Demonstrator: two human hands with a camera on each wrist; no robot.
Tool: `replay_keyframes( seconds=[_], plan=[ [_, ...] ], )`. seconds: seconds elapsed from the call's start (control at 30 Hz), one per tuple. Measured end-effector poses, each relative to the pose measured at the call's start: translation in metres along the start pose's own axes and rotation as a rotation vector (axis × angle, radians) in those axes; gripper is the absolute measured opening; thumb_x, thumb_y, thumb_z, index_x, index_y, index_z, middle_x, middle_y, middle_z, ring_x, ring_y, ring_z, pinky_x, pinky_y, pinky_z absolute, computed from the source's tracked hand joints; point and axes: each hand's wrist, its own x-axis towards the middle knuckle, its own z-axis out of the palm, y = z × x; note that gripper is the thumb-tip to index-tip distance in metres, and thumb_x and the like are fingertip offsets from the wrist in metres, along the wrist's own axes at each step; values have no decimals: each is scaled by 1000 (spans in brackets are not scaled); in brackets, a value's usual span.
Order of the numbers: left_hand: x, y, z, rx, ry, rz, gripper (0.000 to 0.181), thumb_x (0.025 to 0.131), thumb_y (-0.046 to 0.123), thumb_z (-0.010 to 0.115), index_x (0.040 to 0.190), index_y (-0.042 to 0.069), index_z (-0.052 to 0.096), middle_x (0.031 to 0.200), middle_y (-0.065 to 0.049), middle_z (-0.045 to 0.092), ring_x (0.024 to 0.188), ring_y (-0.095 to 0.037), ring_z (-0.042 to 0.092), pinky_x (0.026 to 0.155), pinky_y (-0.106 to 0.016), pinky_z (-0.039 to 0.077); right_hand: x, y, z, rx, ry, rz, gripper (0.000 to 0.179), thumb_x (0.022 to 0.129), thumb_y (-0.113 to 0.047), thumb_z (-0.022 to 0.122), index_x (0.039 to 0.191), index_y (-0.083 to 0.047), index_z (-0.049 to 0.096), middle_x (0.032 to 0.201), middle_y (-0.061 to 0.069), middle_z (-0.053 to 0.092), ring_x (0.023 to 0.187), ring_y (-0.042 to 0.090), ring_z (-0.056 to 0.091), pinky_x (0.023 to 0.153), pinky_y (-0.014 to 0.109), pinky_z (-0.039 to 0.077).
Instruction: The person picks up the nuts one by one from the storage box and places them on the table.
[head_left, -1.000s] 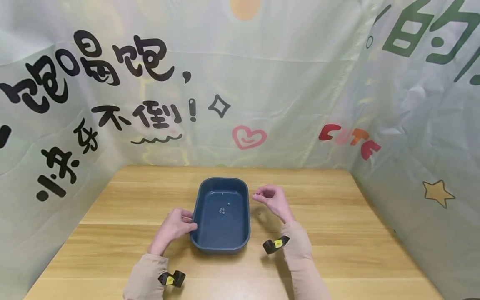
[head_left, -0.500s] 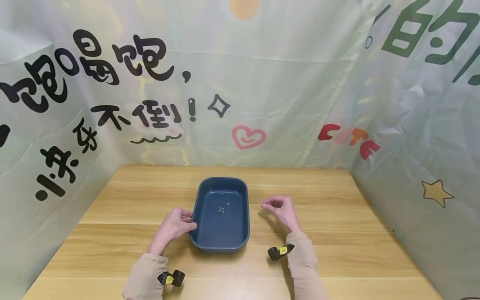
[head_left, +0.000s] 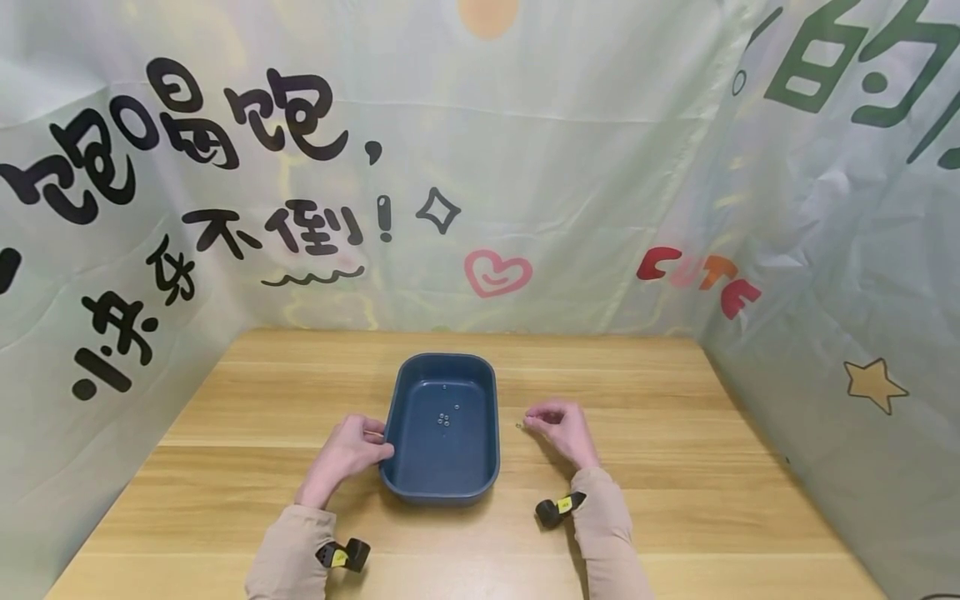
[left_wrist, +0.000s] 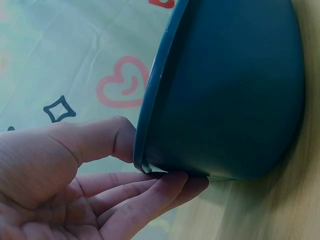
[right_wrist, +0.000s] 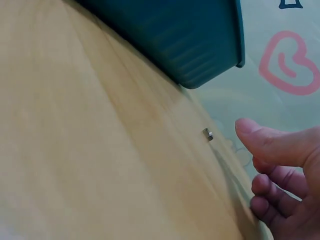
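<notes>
In the head view, my left hand [head_left: 351, 451] grips the left rim of a dark blue plastic basin [head_left: 442, 487]. The left wrist view has the thumb [left_wrist: 120, 137] at the rim and the other fingers against the outer wall. Several small shiny metal nuts [head_left: 447, 421] lie on the basin floor. My right hand [head_left: 562, 429] is low over the table, right of the basin, thumb and fingers bent. A single small metal nut [right_wrist: 208, 134] lies on the wood just off the right thumb tip, apart from it. Nothing shows between those fingers.
The basin stands on a wooden table [head_left: 675, 467]. Printed fabric [head_left: 585, 183] hangs behind the table and along both sides. Each wrist bears a small black camera, such as the right one [head_left: 553, 512].
My right hand has moved down and slightly right from near the basin's right rim toward the nut on the table. The left hand, basin and nuts inside it look unchanged.
</notes>
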Motion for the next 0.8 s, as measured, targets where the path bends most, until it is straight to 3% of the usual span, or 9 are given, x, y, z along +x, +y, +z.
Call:
replay_keyframes(
  seconds=[0.2,0.5,0.8],
  plan=[
    [0,0,0,-7,-3,4,44,79,6,72,116,-16,64,108,-31,72,102,-39,72,88,-45,61,-2,5,3,-10,9,9,8,82,-5,79,90,-2,78,89,16,77,74,4,62,70,17,50],
    [1,1,0,-8,-4,6,44,78,6,73,116,-16,65,107,-30,73,101,-38,73,87,-44,61,-2,5,8,-123,35,-24,5,80,-6,82,84,-5,80,82,8,72,73,6,56,67,17,45],
    [1,1,1,-10,-1,6,43,78,5,72,115,-16,65,107,-30,73,100,-37,73,85,-43,62,-3,4,10,-142,26,-45,6,78,-4,82,83,-4,80,81,8,73,73,5,58,68,17,47]
  ],
)
